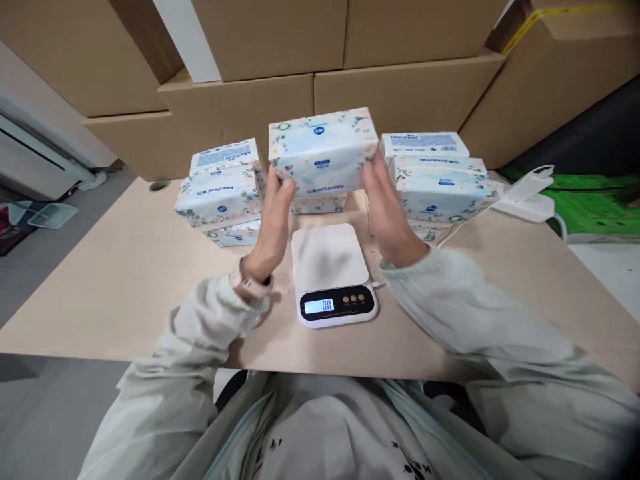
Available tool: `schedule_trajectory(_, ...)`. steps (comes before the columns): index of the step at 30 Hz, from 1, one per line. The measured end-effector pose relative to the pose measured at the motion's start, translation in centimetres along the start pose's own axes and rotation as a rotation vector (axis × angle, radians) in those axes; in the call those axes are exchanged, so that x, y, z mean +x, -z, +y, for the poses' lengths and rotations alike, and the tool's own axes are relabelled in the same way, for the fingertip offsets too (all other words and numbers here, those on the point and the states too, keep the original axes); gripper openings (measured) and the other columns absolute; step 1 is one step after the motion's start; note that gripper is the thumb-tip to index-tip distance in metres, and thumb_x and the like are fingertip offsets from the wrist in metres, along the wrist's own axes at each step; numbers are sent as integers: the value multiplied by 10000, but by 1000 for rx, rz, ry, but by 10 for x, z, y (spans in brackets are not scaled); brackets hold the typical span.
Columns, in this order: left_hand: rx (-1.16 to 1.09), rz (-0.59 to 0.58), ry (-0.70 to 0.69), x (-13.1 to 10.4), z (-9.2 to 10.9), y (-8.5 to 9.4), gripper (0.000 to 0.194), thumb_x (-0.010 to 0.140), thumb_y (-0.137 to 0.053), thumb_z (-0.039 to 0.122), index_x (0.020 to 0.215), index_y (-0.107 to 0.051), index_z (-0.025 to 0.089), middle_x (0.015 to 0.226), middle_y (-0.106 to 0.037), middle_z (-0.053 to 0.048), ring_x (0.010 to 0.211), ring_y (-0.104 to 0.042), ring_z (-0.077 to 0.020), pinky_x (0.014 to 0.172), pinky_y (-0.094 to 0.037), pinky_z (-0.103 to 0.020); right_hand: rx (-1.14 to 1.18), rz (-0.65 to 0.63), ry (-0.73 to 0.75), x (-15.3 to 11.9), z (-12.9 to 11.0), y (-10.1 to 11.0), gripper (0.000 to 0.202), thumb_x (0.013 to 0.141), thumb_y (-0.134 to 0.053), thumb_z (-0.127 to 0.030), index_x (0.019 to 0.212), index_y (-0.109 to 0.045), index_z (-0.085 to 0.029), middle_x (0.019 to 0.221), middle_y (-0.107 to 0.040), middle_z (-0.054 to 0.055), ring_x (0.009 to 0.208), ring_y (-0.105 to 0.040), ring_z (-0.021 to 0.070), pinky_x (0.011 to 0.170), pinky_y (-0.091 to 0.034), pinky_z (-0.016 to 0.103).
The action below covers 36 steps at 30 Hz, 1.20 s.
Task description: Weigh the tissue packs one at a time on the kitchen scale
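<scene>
Between my two hands, a floral tissue pack (323,157) is held up above the back of the table. My left hand (275,223) presses its left end, and my right hand (387,210) grips its right end. Below and nearer to me lies a white scale (330,257) with a lit display reading 0.0 and nothing on its plate. Stacked tissue packs (220,193) stand to the left, and more packs (440,190) are stacked to the right. Another pack (319,204) shows partly beneath the held one.
Large cardboard boxes (245,127) form a wall behind the wooden table (125,287). A white power strip (525,203) with cables lies at the table's right back, beside a green crate (595,207). A cable runs from the scale's right side.
</scene>
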<state>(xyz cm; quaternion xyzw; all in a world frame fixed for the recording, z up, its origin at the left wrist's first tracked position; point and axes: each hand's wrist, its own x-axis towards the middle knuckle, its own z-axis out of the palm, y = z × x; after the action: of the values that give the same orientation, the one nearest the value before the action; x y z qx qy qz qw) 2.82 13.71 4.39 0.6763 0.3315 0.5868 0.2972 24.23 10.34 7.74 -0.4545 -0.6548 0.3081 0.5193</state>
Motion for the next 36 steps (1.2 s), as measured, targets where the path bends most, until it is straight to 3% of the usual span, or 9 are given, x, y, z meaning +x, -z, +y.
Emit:
schedule_trajectory(4, 16, -98, 12, -71, 57, 18, 650, 1098, -545, 609, 1712, -396, 457, 1833, -323, 78, 1755, -211, -276, 1467, -203, -468, 106, -120, -52, -78, -21, 23, 685, 1120, -405, -674, 1752, -241, -465, 1866, -260, -118, 1763, -189, 222, 1447, -251, 474)
schedule_trajectory(7, 120, -227, 39, -113, 69, 27, 748, 1114, -545, 533, 1782, -239, 391, 1872, -234, 16, 1752, -211, -306, 1458, -218, -480, 143, -178, -105, -118, -9, 27, 716, 1116, -464, -644, 1763, -222, -458, 1864, -284, -76, 1742, -272, 241, 1450, -244, 506)
schedule_trajectory(10, 224, -313, 73, -133, 68, 30, 786, 1122, -544, 485, 1799, -172, 337, 1874, -215, -41, 1744, -236, -312, 1440, -260, -484, 183, -195, -151, -133, 8, 26, 690, 1121, -470, -622, 1756, -260, -452, 1855, -313, -60, 1736, -293, 247, 1453, -227, 526)
schedule_trajectory(16, 246, -326, 116, -140, 52, 33, 767, 1127, -550, 417, 1795, -181, 341, 1862, -237, -43, 1727, -297, -281, 1420, -307, -456, 171, -165, -222, -132, 31, 20, 685, 1114, -486, -630, 1742, -345, -396, 1825, -390, -24, 1714, -349, 258, 1434, -294, 509)
schedule_trajectory(20, 143, -247, 98, -141, 35, 37, 749, 1126, -532, 457, 1790, -200, 353, 1875, -190, -15, 1747, -236, -277, 1425, -289, -457, 129, -1, -150, -138, 43, 23, 626, 1106, -547, -579, 1696, -453, -390, 1788, -459, -9, 1675, -428, 275, 1407, -358, 508)
schedule_trajectory(25, 7, -127, 252, -141, 26, 43, 642, 1132, -495, 532, 1745, -338, 423, 1857, -271, 34, 1741, -256, -266, 1395, -346, -422, 171, 181, -126, -143, 44, 32, 480, 1123, -543, -494, 1584, -612, -377, 1639, -650, 34, 1564, -583, 300, 1338, -444, 568)
schedule_trajectory(32, -63, -102, 304, -144, 26, 45, 617, 1116, -512, 567, 1710, -423, 430, 1834, -333, 40, 1731, -281, -299, 1387, -375, -441, 231, 177, -142, -147, 34, 36, 457, 1135, -486, -435, 1538, -661, -308, 1609, -676, 45, 1540, -596, 298, 1309, -468, 576)
schedule_trajectory(36, -57, -117, 297, -143, 25, 46, 627, 1094, -545, 594, 1695, -451, 441, 1822, -366, 31, 1720, -309, -324, 1380, -393, -483, 225, 216, -182, -144, 37, 36, 426, 1124, -496, -478, 1478, -706, -368, 1549, -721, 11, 1512, -622, 300, 1297, -484, 568)
